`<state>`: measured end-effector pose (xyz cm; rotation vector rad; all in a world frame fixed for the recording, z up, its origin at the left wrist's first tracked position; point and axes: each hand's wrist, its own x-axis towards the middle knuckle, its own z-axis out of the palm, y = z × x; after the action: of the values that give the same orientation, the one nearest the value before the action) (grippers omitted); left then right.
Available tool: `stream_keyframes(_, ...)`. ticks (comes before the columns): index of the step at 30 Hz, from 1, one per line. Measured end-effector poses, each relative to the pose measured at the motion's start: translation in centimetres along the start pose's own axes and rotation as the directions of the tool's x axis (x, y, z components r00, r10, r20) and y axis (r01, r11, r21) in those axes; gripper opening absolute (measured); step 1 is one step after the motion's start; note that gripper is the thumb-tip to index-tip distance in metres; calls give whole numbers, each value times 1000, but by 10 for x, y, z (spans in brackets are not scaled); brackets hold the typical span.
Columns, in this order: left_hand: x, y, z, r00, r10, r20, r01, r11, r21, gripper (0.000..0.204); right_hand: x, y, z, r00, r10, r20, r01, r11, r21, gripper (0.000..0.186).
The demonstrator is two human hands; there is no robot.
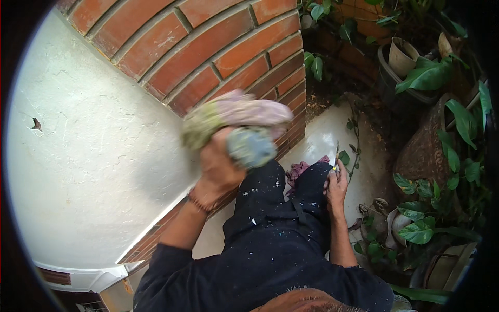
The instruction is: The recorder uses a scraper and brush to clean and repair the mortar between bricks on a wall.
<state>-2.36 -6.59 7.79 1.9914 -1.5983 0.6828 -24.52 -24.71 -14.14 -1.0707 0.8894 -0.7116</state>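
My left hand, with a beaded bracelet at the wrist, is closed and raised near the corner between the white wall and the bricks. It grips a bunched rag, stained green and pinkish, blurred by motion. A rounded bluish, blotchy part bulges beside the fingers; I cannot tell whether it belongs to the rag. By my knee, my right hand is closed around a slim tool with a narrow pointed end and a touch of yellow; its kind is unclear. A crumpled mauve cloth shows between my knees.
A rough white wall with a small chipped hole rises on the left. The red brick wall meets it at the top. Leafy plants and pots crowd the right side, beside a light floor with a trailing vine.
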Motion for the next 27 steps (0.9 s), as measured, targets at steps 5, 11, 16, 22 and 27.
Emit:
stream_keyframes(5,120,-9,98,940,61,337,-83,995,51,56,-1,-15,12,999,-42,-5,42,999,3,53)
stream_keyframes(11,185,-43,169,944,330,12,-324,918,228,38,-14,-15,22,995,-75,-64,74,997,-16,52)
stream_keyframes(16,175,-20,140,954,76,291,-142,966,215,40,-25,-5,30,998,-15,-64,14,1000,-13,53)
stream_keyframes(22,107,-17,52,982,-8,189,-3,999,54,50,-19,3,32,1000,-22,-6,22,1000,21,55)
stream_keyframes(27,18,-10,-33,954,-221,201,174,958,226,62,-17,8,21,999,-12,-31,14,998,62,55)
